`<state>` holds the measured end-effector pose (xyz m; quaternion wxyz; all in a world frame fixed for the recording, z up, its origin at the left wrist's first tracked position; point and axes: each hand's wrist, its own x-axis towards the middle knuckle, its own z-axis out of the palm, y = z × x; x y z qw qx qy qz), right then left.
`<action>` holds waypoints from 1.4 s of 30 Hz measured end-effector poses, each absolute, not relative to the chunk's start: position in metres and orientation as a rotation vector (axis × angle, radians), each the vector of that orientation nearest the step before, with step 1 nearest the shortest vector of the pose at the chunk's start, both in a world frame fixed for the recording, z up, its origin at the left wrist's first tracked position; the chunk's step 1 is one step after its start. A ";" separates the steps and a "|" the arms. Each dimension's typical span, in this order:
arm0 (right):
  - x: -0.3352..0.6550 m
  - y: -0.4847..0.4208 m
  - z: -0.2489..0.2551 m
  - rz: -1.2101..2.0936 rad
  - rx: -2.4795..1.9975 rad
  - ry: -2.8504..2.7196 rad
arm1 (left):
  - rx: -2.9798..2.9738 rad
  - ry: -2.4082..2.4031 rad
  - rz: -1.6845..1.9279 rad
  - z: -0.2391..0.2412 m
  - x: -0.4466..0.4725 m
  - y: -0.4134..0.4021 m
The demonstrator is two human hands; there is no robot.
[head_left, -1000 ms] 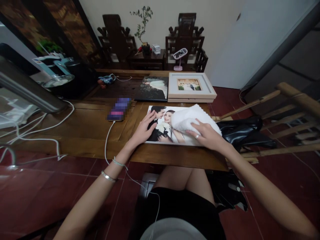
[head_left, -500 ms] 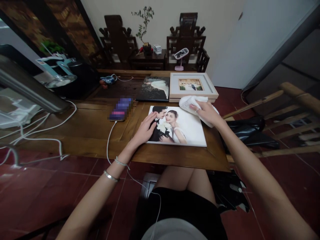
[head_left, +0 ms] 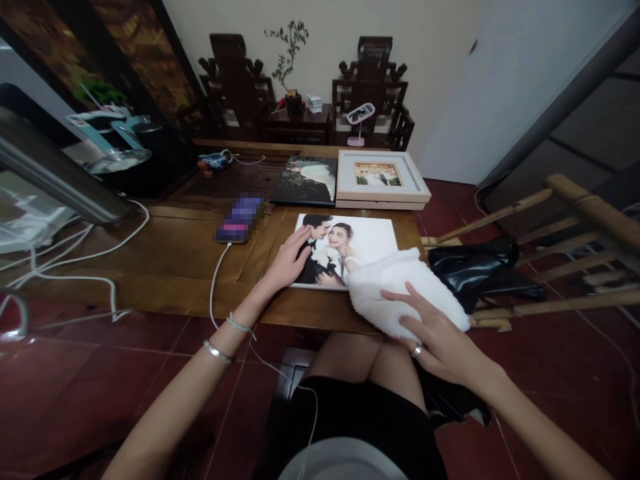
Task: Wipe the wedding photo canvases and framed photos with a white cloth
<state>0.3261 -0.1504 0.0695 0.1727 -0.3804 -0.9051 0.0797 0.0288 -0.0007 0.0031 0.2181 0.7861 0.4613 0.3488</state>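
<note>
A glossy photo panel (head_left: 375, 233) showing a couple lies flat near the front edge of the wooden table. My left hand (head_left: 290, 259) rests on its left side, fingers stretched out and flat. In my right hand (head_left: 430, 330) is a white fluffy cloth (head_left: 395, 287), held over the panel's lower right corner and the table edge. The cloth covers that corner. Behind the panel lie a dark photo album or panel (head_left: 307, 181) and a pale wooden picture frame (head_left: 420, 190), side by side.
A phone (head_left: 237, 220) on a white cable lies left of the panel. White cords (head_left: 113, 250) spread over the table's left side. A pink mirror (head_left: 357, 127) stands behind the frame. On the right is a bamboo chair (head_left: 590, 207) holding a black bag (head_left: 475, 267).
My right hand has drawn the white cloth from the panel's upper right corner down toward me, to the lower right corner. My left hand has stayed on the panel's left side.
</note>
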 end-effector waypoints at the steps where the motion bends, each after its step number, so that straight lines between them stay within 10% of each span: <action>1: 0.326 -0.151 0.070 0.227 -1.062 -2.573 | 2.177 1.280 0.958 0.003 0.029 -0.001; 22: 0.323 0.043 0.088 0.410 -1.370 -2.334 | 2.207 1.265 0.939 0.007 0.027 -0.002; 42: 0.295 -0.130 0.075 0.290 -0.997 -2.618 | 2.171 1.289 0.946 0.005 0.029 -0.002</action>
